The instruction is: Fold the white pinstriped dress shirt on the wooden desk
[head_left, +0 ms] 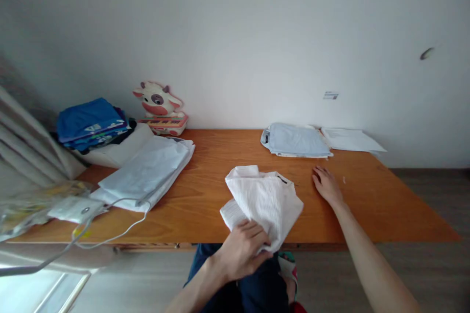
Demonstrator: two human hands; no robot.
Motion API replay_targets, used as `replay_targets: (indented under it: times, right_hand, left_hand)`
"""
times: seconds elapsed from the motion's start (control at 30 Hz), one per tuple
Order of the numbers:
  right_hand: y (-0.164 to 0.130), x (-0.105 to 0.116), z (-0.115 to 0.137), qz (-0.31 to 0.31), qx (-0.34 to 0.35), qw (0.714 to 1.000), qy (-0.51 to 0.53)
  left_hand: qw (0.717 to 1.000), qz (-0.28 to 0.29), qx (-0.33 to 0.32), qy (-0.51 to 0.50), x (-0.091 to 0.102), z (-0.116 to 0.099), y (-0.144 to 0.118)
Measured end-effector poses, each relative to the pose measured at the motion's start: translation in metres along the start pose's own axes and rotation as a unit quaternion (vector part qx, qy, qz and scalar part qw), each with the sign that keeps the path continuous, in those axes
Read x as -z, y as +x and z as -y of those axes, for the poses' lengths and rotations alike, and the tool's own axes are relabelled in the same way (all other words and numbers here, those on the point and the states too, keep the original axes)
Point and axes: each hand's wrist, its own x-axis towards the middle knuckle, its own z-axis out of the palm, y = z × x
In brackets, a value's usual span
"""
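A white ribbed garment (262, 200), partly folded, lies near the front edge of the wooden table (213, 161). My left hand (242, 249) grips its near lower edge at the table's front. Beside the garment, to its right, my right hand (326, 186) rests flat on the bare wood, fingers apart, holding nothing.
A folded light-blue garment (295, 139) and white sheets (350, 139) lie at the back right. Folded white cloth (147, 171) lies at the left, with a blue clothing stack (90, 122) and a cow-shaped toy (159, 107) behind. A white cable (110, 225) trails over the front left edge.
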Motion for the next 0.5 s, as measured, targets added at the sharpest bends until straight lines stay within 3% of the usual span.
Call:
replay_targets:
  times: [0.07, 0.13, 0.2, 0.27, 0.33, 0.4, 0.5]
  right_hand:
    - [-0.026, 0.005, 0.017, 0.009, -0.005, 1.000, 0.024]
    - [-0.068, 0.010, 0.041, 0.021, -0.012, 0.997, 0.070]
    - [-0.123, 0.012, 0.071, 0.041, -0.044, 0.978, 0.201]
    - [-0.179, 0.009, 0.104, 0.060, -0.088, 0.962, 0.250]
    - [-0.229, 0.000, 0.135, 0.007, -0.138, 0.953, 0.271]
    - [-0.269, -0.016, 0.164, -0.082, -0.197, 0.931, 0.295]
    - [-0.313, -0.043, 0.201, -0.175, -0.285, 0.873, 0.354]
  left_hand:
    - [0.999, -0.022, 0.047, 0.007, -0.027, 0.017, -0.025]
    - [0.989, -0.102, 0.106, 0.010, -0.035, 0.035, -0.055]
    - [0.962, -0.212, 0.173, 0.012, -0.027, 0.052, -0.084]
    - [0.916, -0.328, 0.231, 0.001, -0.012, 0.065, -0.107]
    - [0.869, -0.416, 0.268, -0.006, 0.006, 0.074, -0.120]
    - [0.844, -0.463, 0.267, 0.033, 0.020, 0.077, -0.124]
    - [0.874, -0.425, 0.171, 0.162, 0.029, 0.069, -0.118]
